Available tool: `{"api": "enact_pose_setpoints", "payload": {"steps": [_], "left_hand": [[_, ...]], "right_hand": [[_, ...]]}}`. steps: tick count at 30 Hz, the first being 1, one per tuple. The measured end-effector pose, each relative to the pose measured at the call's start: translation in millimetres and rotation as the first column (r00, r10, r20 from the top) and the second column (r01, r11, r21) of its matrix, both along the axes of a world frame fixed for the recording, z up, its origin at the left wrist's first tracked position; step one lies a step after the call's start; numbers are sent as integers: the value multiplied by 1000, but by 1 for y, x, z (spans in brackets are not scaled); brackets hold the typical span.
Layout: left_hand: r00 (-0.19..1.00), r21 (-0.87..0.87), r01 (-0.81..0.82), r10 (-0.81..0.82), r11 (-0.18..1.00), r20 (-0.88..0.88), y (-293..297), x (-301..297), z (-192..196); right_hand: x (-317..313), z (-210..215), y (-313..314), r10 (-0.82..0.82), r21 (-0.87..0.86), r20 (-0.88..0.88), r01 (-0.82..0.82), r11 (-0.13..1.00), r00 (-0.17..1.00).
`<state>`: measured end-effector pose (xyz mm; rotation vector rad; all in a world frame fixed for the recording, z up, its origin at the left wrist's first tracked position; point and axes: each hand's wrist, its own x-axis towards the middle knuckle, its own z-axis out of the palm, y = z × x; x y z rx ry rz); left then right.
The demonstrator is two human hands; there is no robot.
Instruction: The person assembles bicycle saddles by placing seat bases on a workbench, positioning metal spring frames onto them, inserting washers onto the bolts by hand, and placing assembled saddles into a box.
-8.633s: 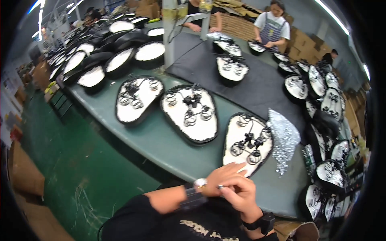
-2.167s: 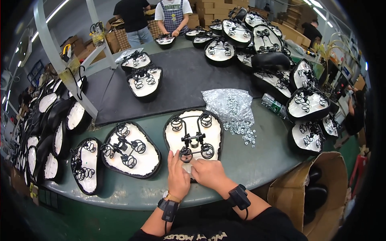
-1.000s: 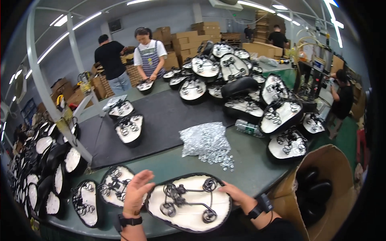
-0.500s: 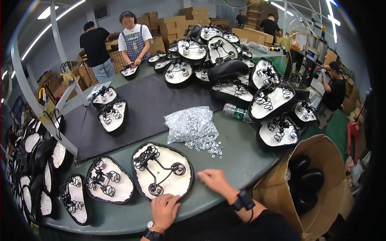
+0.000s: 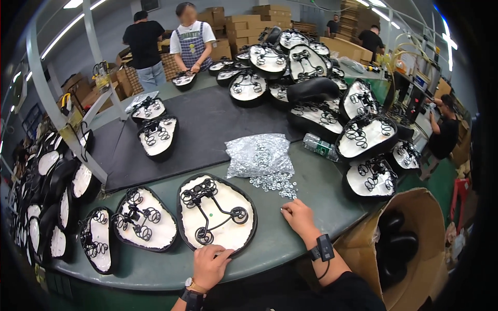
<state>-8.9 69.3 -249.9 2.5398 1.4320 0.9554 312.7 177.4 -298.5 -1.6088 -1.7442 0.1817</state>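
An upturned bicycle saddle [image 5: 228,212], black-rimmed with a white underside and a black spring frame, lies in front of me. At its near edge my left hand [image 5: 210,265] has its fingers curled against the rim. My right hand [image 5: 301,217] hovers over the green table to the right of that saddle, fingers drawn together; whatever they hold, if anything, is too small to make out. Just beyond it, small metal nuts [image 5: 277,184] spill from a clear plastic bag [image 5: 259,155]. Two more upturned saddles, a middle one [image 5: 145,220] and an outer one [image 5: 97,241], lie to the left.
A heap of saddles [image 5: 365,137] fills the far right, beside a plastic bottle [image 5: 320,146]. An open cardboard box [image 5: 358,254] with black saddles stands at my right. More saddles [image 5: 57,207] are stacked at left, past a metal post [image 5: 67,129]. A person [image 5: 192,44] works across the table.
My right hand has moved away from the saddle's right edge toward the nuts. My left hand stays at the near rim. The whole view has shifted slightly.
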Motion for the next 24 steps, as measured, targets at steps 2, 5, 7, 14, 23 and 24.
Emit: {"api": "enact_pose_setpoints", "payload": {"steps": [2,5,7,14,23,24], "left_hand": [[1000,-9,5,-5,1000,-6,-2,-12,4],[1000,-15,1,-2,1000,-13,-4,-12,9],[1000,-9,-13,13,1000,-14,-6,-7,10],[992,-4,-116,116,993,54,-10,13,15],[994,-169,-105,100,980,-38,20,40,24],[994,-169,-108,104,980,-33,25,43,26]], "right_hand": [[1,10,-7,34,-227,0,-33,973,999],[-5,25,-8,53,-362,28,-39,931,998],[-6,25,-4,18,-343,2,-16,939,1000],[3,11,-14,100,-141,-96,-113,983,990],[-66,44,-26,279,59,-432,-282,958,858],[-75,46,-25,283,58,-427,-286,957,859]]}}
